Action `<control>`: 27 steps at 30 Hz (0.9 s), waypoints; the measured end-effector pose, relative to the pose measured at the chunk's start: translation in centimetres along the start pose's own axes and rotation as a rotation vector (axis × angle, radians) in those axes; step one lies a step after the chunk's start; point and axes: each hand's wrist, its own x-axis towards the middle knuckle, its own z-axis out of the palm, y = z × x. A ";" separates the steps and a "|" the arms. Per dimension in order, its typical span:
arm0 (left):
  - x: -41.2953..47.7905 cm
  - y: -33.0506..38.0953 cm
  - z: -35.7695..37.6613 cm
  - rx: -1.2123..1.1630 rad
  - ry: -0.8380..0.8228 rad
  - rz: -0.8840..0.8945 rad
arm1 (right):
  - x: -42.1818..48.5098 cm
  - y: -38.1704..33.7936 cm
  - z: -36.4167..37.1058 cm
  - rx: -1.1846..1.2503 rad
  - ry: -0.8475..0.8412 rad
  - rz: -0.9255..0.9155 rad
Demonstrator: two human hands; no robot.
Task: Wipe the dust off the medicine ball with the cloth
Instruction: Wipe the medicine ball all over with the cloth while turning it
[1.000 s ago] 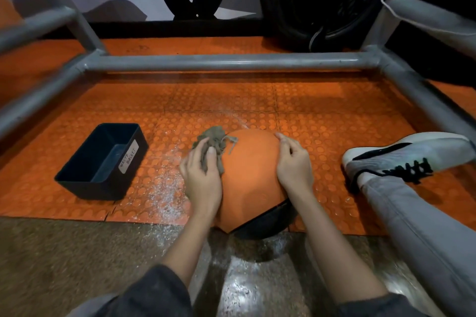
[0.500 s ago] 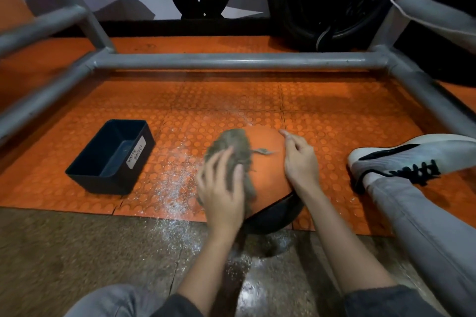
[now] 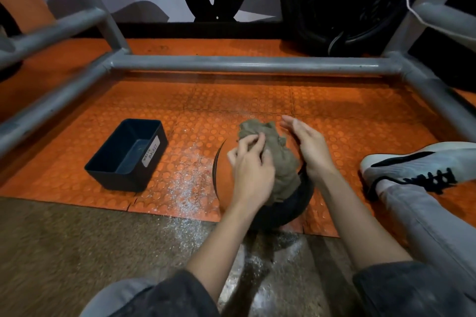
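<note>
The orange and black medicine ball point(image 3: 225, 175) sits on the orange studded floor in the middle of the head view, mostly covered. A crumpled grey-brown cloth point(image 3: 280, 159) is draped over its top and right side. My left hand point(image 3: 251, 165) lies on the ball's left part, fingers curled into the cloth's near edge. My right hand point(image 3: 309, 147) rests against the ball's right side with fingers straight, touching the cloth. The ball's black lower half point(image 3: 286, 211) shows beneath the cloth.
A black bin point(image 3: 128, 154) labelled waste basket stands to the left. White dust point(image 3: 185, 188) is scattered on the floor between bin and ball. A grey metal pipe frame point(image 3: 244, 63) surrounds the area. My leg and white shoe point(image 3: 417, 165) lie at right.
The cloth has travelled from the ball's upper left across to its top and right side, and my left hand followed it. My right hand's fingers have straightened and lifted a little.
</note>
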 end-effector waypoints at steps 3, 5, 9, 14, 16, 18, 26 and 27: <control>2.0 -0.8 -1.8 -0.026 -0.108 0.100 | -0.3 -0.5 -0.8 -0.058 -0.251 -0.107; 3.2 -2.0 -3.2 -0.289 -0.122 0.074 | -0.2 0.2 -0.6 -0.373 -0.315 -0.170; 5.8 -4.5 -2.9 -0.436 0.064 -0.128 | -0.4 0.6 -1.0 -0.296 -0.233 -0.231; 5.5 -3.7 1.2 -0.113 -0.046 -0.041 | -0.1 1.1 -3.7 -0.264 0.032 -0.212; 4.8 -3.1 1.8 -0.084 -0.045 -0.014 | 0.3 1.9 -5.7 -0.259 0.163 -0.148; 4.1 -2.6 2.6 -0.009 -0.049 0.067 | 0.6 2.9 -7.4 -0.334 0.184 -0.063; 2.2 -0.9 5.8 0.263 0.066 0.232 | -2.9 3.7 -4.7 -0.396 0.531 -0.307; 2.1 -1.1 5.9 0.271 0.063 0.234 | -4.0 3.7 -3.8 -0.473 0.548 -0.410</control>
